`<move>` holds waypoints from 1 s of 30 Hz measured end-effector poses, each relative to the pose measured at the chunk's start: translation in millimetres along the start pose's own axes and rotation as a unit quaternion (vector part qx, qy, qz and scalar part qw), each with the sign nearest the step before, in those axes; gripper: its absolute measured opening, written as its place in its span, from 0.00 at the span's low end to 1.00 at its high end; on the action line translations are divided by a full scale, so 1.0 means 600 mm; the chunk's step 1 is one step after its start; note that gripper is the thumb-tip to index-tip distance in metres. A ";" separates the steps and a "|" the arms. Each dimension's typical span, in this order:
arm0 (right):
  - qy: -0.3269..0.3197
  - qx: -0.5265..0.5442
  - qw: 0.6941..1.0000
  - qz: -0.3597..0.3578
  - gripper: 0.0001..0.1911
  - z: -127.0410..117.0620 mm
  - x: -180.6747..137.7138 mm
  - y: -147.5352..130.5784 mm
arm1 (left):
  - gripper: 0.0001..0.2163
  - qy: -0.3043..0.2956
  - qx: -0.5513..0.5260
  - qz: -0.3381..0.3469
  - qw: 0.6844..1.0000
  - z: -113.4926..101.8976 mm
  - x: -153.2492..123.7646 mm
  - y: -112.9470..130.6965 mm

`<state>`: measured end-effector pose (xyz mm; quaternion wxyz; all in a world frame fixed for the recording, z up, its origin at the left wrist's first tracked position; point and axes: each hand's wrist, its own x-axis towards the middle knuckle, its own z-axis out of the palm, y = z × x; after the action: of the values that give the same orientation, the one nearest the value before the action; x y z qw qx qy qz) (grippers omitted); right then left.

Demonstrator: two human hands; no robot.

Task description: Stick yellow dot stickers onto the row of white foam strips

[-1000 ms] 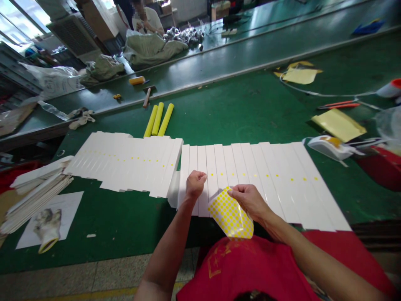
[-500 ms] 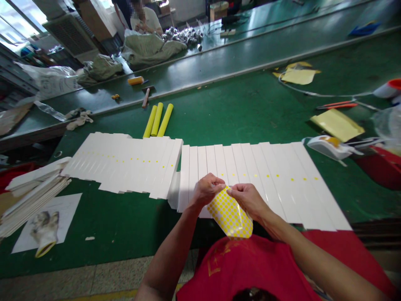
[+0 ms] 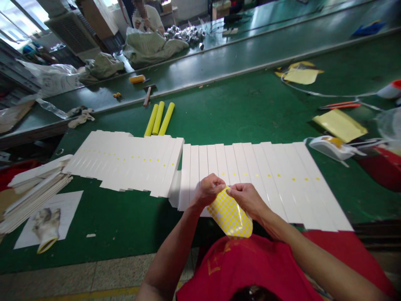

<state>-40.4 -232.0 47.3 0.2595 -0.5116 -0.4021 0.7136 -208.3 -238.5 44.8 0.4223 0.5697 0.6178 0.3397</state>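
Observation:
My right hand (image 3: 247,200) pinches the top edge of a sheet of small yellow dot stickers (image 3: 231,216) and holds it over the near edge of a row of white strips (image 3: 272,179). My left hand (image 3: 209,190) is closed, its fingertips pinched at the sheet's upper left corner. The white strips lie side by side on the green table (image 3: 238,108); several carry a yellow dot each. A second overlapping batch of white strips (image 3: 125,161) with dots lies to the left.
Three yellow tubes (image 3: 159,118) lie behind the strips. A stack of white strips (image 3: 34,190) and a glove on paper (image 3: 45,228) sit at the left. A white tool (image 3: 330,147), yellow sheets (image 3: 340,124) and cables are at the right. Another person sits at the far belt.
My left hand left the white strips, where it rested as a fist, and came right to the sticker sheet's corner. The right hand and the sheet stayed nearly still.

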 end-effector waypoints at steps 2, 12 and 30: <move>0.005 0.000 1.000 0.002 0.18 -0.001 0.001 0.002 | 0.05 0.021 -0.011 -0.017 1.000 -0.010 0.003 -0.012; 0.008 0.046 0.998 0.045 0.17 0.002 -0.004 -0.009 | 0.05 0.148 0.118 -0.118 0.975 -0.063 0.038 -0.088; 0.016 0.054 0.997 0.047 0.18 0.000 -0.002 -0.007 | 0.13 0.263 0.297 -0.118 0.910 -0.023 0.028 -0.090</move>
<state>-40.0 -230.8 51.3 0.2591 -0.5270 -0.3339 0.7373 -243.3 -227.6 -0.4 0.0928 0.4814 0.8418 0.2258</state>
